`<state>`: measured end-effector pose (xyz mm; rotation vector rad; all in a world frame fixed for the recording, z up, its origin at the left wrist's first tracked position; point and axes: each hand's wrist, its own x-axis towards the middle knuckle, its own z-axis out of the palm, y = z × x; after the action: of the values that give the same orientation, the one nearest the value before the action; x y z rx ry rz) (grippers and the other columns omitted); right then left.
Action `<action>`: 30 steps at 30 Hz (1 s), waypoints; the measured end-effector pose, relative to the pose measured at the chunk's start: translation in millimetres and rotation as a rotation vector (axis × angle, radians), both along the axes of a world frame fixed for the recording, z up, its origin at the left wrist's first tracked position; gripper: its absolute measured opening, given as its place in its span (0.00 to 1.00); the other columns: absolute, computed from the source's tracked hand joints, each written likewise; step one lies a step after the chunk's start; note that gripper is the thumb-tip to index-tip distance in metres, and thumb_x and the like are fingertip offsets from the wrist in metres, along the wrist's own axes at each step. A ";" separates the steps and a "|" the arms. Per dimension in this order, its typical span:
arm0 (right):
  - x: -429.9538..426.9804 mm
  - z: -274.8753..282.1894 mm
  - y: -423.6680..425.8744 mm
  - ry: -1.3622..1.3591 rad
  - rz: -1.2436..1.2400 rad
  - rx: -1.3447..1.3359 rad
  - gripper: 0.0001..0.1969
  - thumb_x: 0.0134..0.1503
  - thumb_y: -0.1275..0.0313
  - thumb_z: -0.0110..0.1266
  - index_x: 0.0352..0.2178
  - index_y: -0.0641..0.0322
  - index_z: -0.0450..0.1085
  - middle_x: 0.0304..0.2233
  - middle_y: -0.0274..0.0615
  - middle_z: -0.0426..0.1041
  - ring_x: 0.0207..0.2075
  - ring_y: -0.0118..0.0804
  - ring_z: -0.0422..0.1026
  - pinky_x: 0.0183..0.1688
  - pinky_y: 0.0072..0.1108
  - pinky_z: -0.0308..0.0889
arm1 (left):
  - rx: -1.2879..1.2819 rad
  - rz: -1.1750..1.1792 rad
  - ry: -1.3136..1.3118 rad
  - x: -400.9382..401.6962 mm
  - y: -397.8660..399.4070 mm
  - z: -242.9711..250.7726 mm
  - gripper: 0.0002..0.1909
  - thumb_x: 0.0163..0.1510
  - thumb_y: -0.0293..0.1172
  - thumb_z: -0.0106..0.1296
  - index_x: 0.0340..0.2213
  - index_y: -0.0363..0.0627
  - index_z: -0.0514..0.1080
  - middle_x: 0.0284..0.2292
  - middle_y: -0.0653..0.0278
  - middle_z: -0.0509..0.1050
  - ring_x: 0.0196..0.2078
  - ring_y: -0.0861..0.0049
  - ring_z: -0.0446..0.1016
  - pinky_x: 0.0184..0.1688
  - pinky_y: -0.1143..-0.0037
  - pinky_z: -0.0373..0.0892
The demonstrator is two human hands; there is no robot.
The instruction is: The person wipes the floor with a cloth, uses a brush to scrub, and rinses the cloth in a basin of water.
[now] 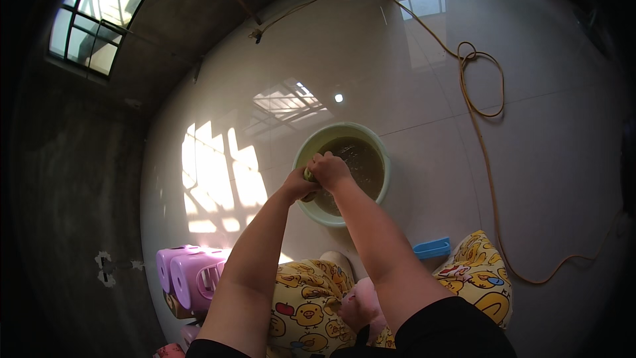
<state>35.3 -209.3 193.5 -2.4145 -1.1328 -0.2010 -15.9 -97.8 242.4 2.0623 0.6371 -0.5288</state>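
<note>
A pale green plastic basin (pixel 386 174) of murky brown water (pixel 360 159) stands on the floor in front of me. Over its left side my two hands are close together. My left hand (pixel 299 185) is wrapped around a greenish bunched item (pixel 309 175), possibly a wet cloth. From above, my right hand (pixel 329 171) grips the same item with curled fingers. Most of that item is hidden by my hands, and its lower end hangs near the rim.
Purple plastic stools (pixel 184 283) lie on their sides at lower left, near a dark wall (pixel 59 174). An orange-yellow cable (pixel 482 144) winds across the tiled floor (pixel 427 174) on the right. My patterned trousers (pixel 313 313) and a blue plastic item (pixel 431 248) are close by.
</note>
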 end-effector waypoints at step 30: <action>-8.3 16.4 1.6 0.574 -0.091 -0.133 0.07 0.47 0.74 0.44 0.26 0.56 0.70 0.29 0.43 0.73 0.33 0.41 0.72 0.33 0.28 0.68 | 0.886 -0.538 -0.061 -4.0 -17.6 12.6 0.18 0.39 0.37 0.53 0.32 0.44 0.62 0.31 0.56 0.71 0.37 0.61 0.69 0.38 0.66 0.66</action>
<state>27.0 -207.6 209.9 -2.4006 -0.7896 0.5237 -19.9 -115.4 255.1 3.1140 0.2747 -0.5276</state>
